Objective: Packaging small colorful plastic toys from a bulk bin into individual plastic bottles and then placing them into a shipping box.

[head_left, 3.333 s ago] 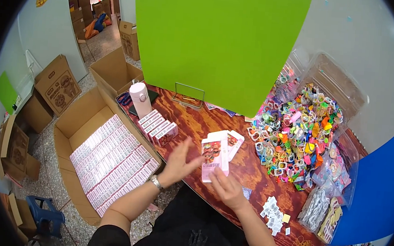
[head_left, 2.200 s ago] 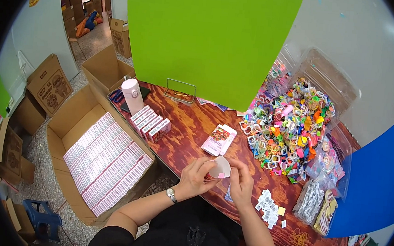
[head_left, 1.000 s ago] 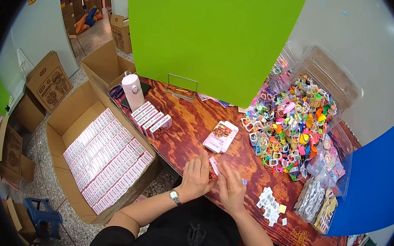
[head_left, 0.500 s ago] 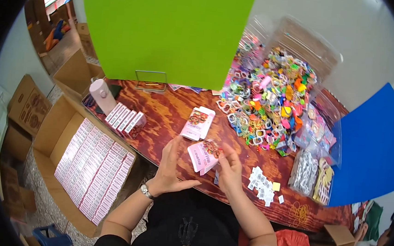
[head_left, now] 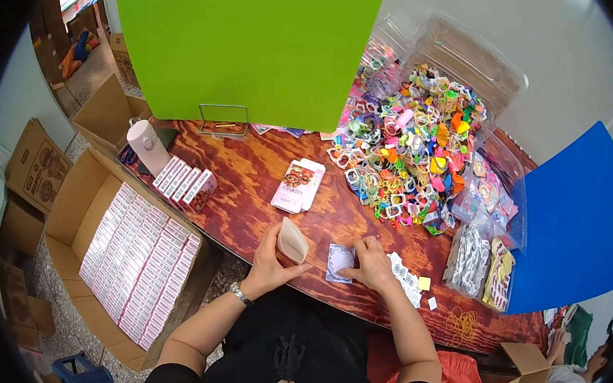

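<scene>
My left hand (head_left: pixel 269 264) is closed around a small pink carton (head_left: pixel 293 241), its open mouth facing up and showing the pale inside. To the right, a patterned card (head_left: pixel 341 255) in light blue and purple lies on the table near the front edge. My right hand (head_left: pixel 373 265) is bent at the card's right side, the thumb on its lower right part and the fingers curled by its edge. Beyond both hands lie flat pink cartons (head_left: pixel 297 185) with a printed picture. Small white tags (head_left: pixel 404 278) are scattered beside my right hand.
A big heap of colourful trinkets (head_left: pixel 410 149) covers the table's back right, beside clear plastic bins (head_left: pixel 466 269). Rubber bands (head_left: pixel 462 322) lie front right. Left are a row of filled cartons (head_left: pixel 185 182), a pale pink cup (head_left: pixel 148 145) and a cardboard box (head_left: pixel 68 245) packed with cartons.
The carton has passed into my left hand and its mouth is now open. My right hand has let go of it and moved right and down to the card. The view has shifted slightly.
</scene>
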Motion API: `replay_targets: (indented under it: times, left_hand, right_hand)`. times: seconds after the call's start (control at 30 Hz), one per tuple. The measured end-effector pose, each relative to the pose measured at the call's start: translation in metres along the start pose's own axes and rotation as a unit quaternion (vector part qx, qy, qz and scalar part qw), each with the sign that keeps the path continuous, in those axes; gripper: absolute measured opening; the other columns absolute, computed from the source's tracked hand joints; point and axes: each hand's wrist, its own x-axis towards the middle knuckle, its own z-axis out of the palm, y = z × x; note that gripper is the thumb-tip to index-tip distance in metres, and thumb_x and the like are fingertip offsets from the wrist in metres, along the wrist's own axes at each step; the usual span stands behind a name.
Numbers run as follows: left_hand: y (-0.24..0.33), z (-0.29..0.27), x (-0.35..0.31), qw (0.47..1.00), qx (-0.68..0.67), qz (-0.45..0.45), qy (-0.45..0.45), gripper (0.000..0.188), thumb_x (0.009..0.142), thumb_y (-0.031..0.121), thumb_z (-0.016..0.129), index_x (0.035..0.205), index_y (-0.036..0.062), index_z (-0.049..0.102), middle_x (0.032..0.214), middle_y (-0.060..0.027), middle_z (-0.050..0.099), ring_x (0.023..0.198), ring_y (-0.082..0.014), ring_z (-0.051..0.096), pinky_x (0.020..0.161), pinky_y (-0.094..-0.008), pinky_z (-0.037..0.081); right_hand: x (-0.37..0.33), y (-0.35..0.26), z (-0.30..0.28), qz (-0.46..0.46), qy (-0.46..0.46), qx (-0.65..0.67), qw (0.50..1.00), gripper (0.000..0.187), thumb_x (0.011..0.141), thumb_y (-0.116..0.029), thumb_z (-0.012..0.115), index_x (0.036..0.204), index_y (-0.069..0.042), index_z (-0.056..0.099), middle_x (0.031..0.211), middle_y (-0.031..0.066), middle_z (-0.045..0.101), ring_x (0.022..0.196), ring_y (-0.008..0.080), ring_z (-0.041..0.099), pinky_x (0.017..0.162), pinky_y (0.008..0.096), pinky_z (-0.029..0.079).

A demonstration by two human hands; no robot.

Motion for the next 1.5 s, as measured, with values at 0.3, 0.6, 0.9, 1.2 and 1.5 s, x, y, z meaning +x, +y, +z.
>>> replay_targets:
  times: [0.3,0.6,0.9,1.2,1.5]
  left_hand:
    - [-0.019,0.007,-0.005,0.999,0.033,-0.029,0.020,0.085,0.066,0.025,0.095,0.132,0.0010,0.047,0.120,-0.0138,0.058,0.112,-0.0260,0.061,0.096,-0.0377,0.050]
    - [-0.001,0.011,-0.002,0.998,0.042,-0.042,0.003,0.071,0.065,0.026,0.096,0.117,0.0009,0.054,0.109,-0.0159,0.062,0.104,-0.0288,0.064,0.089,-0.0384,0.052]
    - [0.011,0.011,-0.002,0.996,0.081,0.025,0.035,0.074,0.065,0.020,0.092,0.124,-0.0009,0.052,0.113,-0.0187,0.058,0.108,-0.0375,0.057,0.091,-0.0445,0.048]
    - [0.009,0.014,0.000,0.988,0.131,0.080,0.032,0.074,0.068,0.014,0.088,0.128,-0.0022,0.049,0.113,-0.0204,0.056,0.103,-0.0404,0.054,0.088,-0.0467,0.046]
    - [0.008,0.016,-0.004,0.991,0.119,0.056,0.002,0.076,0.068,0.018,0.089,0.129,-0.0020,0.050,0.116,-0.0210,0.057,0.107,-0.0400,0.054,0.091,-0.0460,0.047]
  right_hand:
    - [0.008,0.006,-0.010,0.003,0.080,0.373,0.924,0.028,0.092,-0.010,0.072,0.115,-0.003,0.059,0.084,0.0040,0.065,0.077,0.0158,0.064,0.069,0.0284,0.053]
    - [0.006,-0.052,-0.025,-0.105,0.295,0.372,0.874,0.014,0.097,0.001,0.064,0.111,-0.001,0.065,0.093,0.0035,0.064,0.075,0.0077,0.060,0.065,0.0230,0.048]
    - [0.012,-0.080,-0.026,-0.226,0.289,0.205,0.908,0.028,0.083,0.005,0.072,0.110,-0.004,0.070,0.092,0.0110,0.070,0.081,0.0254,0.069,0.069,0.0330,0.056]
    - [0.012,-0.063,-0.021,-0.277,0.241,0.099,0.925,0.029,0.081,-0.003,0.072,0.110,-0.008,0.072,0.095,0.0090,0.071,0.079,0.0245,0.071,0.068,0.0351,0.058]
    - [0.055,0.066,-0.011,0.184,0.179,-0.059,0.965,0.044,0.083,-0.032,0.079,0.122,-0.016,0.066,0.107,0.0118,0.063,0.103,0.0329,0.063,0.081,0.0476,0.054]
